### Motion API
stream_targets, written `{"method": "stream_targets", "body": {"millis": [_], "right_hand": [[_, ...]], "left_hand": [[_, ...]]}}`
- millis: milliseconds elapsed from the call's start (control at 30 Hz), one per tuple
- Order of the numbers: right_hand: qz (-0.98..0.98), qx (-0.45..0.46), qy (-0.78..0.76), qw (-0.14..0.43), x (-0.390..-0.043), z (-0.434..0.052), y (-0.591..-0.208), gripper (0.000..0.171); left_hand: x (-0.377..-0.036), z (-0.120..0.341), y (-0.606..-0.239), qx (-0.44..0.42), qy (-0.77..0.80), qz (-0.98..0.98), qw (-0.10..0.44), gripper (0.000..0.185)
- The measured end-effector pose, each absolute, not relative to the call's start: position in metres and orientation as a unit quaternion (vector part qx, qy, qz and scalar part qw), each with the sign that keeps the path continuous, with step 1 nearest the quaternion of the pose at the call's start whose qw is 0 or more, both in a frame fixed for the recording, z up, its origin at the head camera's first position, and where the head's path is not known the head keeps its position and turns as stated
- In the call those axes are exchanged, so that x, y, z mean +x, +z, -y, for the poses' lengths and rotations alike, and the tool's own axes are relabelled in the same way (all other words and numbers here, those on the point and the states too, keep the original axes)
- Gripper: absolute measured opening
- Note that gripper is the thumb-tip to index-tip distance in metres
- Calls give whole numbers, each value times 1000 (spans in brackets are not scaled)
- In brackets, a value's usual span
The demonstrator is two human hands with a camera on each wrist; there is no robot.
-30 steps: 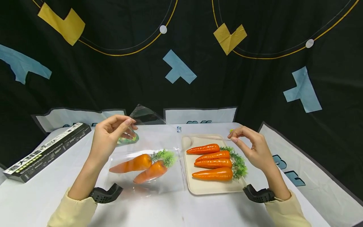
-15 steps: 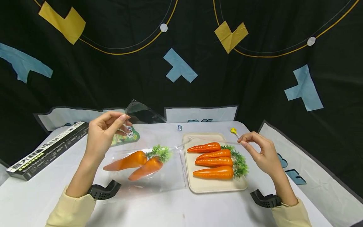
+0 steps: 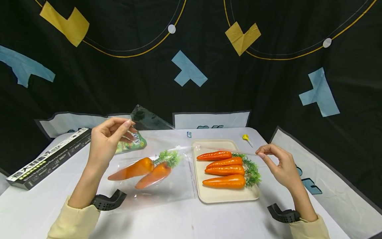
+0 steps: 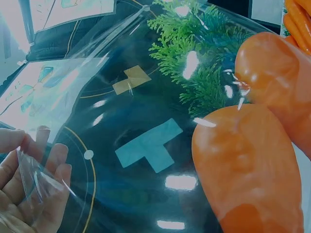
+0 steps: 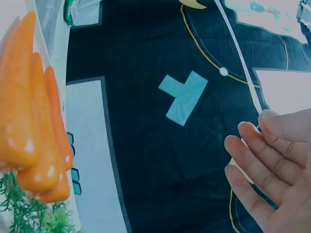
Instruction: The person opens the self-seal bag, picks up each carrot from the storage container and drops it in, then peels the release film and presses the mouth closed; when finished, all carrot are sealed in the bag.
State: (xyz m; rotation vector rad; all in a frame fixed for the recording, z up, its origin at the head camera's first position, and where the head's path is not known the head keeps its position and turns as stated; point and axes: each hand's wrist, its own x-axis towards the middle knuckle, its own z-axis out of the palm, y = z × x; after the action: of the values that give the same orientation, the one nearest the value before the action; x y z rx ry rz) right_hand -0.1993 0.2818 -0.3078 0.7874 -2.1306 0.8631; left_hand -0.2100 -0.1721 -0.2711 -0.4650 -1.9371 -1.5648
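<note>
pinching the clear bag (image 3: pixel 161 186) and its strip (image 3: pixel 226 149), both hands' fingers (image 3: pixel 126 125) stretch it sideways.

Between your hands the clear bag (image 3: pixel 155 172) with two carrots and the tray (image 3: pixel 222 196) of carrots fill the middle of the worktop (image 3: pixel 185 222), leaving open passage along its near edge, while the black box (image 3: pixel 47 159) blocks the far left.

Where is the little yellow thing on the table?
In the head view, the little yellow thing lies on the white table at the far right, just behind the cream tray of carrots and beyond the right hand.
</note>
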Motion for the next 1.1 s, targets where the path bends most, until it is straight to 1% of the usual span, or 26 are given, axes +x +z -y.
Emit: {"method": "stream_targets", "body": {"millis": [500, 667, 733, 900, 1100], "right_hand": [[832, 273, 342, 342, -197, -294, -320, 16], [828, 272, 346, 347, -207, -307, -334, 17], [826, 265, 354, 349, -213, -315, -342, 14], [836, 206, 358, 362, -216, -334, -354, 3], [842, 122, 356, 386, -221, -340, -351, 4]], "left_hand": [[-209, 172, -271, -170, -585, 729, 311, 19], [-209, 171, -269, -175, -589, 724, 314, 19], [-210, 172, -268, -177, -596, 716, 318, 18], [-207, 178, -270, -171, -592, 720, 318, 16], [-211, 179, -272, -166, -550, 765, 291, 19]]}}
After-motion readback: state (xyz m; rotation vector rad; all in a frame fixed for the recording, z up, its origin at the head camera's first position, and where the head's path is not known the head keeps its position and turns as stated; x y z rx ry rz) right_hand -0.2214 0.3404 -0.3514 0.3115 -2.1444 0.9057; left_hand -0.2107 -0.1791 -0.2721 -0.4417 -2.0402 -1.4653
